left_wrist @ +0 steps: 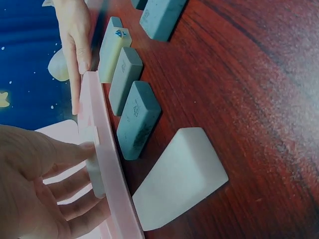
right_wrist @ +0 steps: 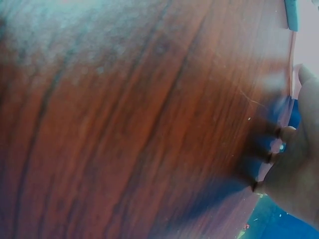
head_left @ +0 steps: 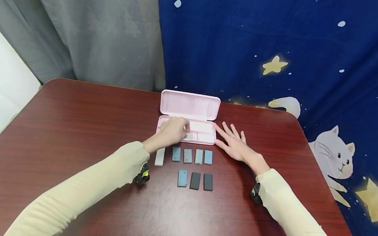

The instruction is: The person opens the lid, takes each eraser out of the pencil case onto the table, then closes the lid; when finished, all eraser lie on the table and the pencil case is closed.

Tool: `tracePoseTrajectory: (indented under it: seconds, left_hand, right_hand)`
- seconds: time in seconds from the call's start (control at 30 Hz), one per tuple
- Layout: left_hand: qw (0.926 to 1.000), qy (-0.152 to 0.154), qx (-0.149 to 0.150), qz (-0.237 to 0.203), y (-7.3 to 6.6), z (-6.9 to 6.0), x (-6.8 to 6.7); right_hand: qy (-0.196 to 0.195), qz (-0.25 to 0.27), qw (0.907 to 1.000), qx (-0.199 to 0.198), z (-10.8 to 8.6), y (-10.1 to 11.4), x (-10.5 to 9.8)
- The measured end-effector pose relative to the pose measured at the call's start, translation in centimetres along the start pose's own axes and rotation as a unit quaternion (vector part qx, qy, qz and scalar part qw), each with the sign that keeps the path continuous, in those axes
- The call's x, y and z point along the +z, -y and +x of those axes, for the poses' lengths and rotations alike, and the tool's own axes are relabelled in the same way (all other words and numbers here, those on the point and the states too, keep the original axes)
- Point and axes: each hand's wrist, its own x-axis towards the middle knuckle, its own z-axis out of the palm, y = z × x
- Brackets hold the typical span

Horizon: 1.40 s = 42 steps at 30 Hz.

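A pink pencil case (head_left: 189, 117) lies open on the table, its lid tilted back. Over its left half, my left hand (head_left: 173, 128) pinches a small pale block, probably an eraser (left_wrist: 93, 174), between thumb and fingers inside the near wall. The head view hides most of that block behind the hand. Other pale pieces (head_left: 205, 136) sit in the case's compartments. With fingers spread, my right hand (head_left: 235, 144) touches the right end of the case. Just in front of the case lie a white eraser (head_left: 159, 157) and several bluish erasers (head_left: 176, 154), one of them striped (head_left: 199, 157).
A second row nearer me holds a blue eraser (head_left: 182, 178) and two black ones (head_left: 194, 181). The reddish-brown table (head_left: 106, 125) extends to both sides. Behind it hang a grey curtain (head_left: 108, 30) and a blue star-patterned cloth (head_left: 223, 41).
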Motion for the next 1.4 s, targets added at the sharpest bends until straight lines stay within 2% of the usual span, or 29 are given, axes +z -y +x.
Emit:
tracePoseTrajectory:
  seconds: [0.1,0.33,0.47,0.57,0.6,0.67,0.8,0.93,1.03,1.2,1.27,1.33,1.4]
  left_hand:
    - [0.9999,0.007,0.007,-0.007,0.4,0.1,-0.1]
    - [0.9969,0.036,0.051,-0.048,1.5,0.4,-0.5]
    - [0.9943,0.007,0.064,-0.085,2.6,0.7,-0.6]
    - [0.9875,-0.013,0.083,-0.134,3.4,0.8,-0.7]
    - [0.9828,-0.012,0.085,-0.164,3.7,0.8,-0.8]
    - [0.9687,0.000,0.080,-0.235,4.0,0.8,-1.0]
    - [0.9341,0.014,0.042,-0.354,4.7,0.6,-1.4]
    - [0.9161,0.014,0.014,-0.401,5.1,0.2,-1.4]
    - [0.9102,0.019,-0.005,-0.414,5.2,-0.3,-1.4]
    - [0.8905,0.039,-0.042,-0.451,5.0,-1.3,-1.6]
    - [0.8773,0.044,-0.048,-0.475,4.8,-1.7,-1.6]
    - [0.8689,0.047,-0.048,-0.490,4.6,-2.1,-1.7]
    - [0.8645,0.050,-0.046,-0.498,4.4,-2.5,-1.7]
  right_hand:
    - [0.002,0.000,1.0000,0.000,0.0,0.1,0.0]
    - [0.007,-0.006,1.0000,0.003,0.1,0.0,0.0]
    - [0.001,-0.008,1.0000,0.003,0.0,0.1,0.1]
    - [-0.003,-0.009,1.0000,0.002,0.0,0.1,0.1]
    - [-0.003,-0.010,0.9999,0.003,0.0,0.0,0.1]
    - [-0.002,-0.011,0.9999,0.004,0.0,0.0,0.1]
    - [0.000,-0.014,0.9999,0.005,0.0,-0.1,0.2]
    - [0.000,-0.014,0.9999,0.003,0.1,0.0,0.2]
    - [-0.001,-0.012,0.9999,0.003,0.0,0.2,0.1]
    - [0.003,-0.011,0.9999,0.005,0.0,0.2,0.0]
    - [0.006,-0.011,0.9999,0.008,0.0,0.2,0.0]
    - [0.007,-0.008,0.9999,0.007,0.0,0.1,0.0]
    - [0.008,-0.007,0.9999,0.008,0.0,0.1,0.1]
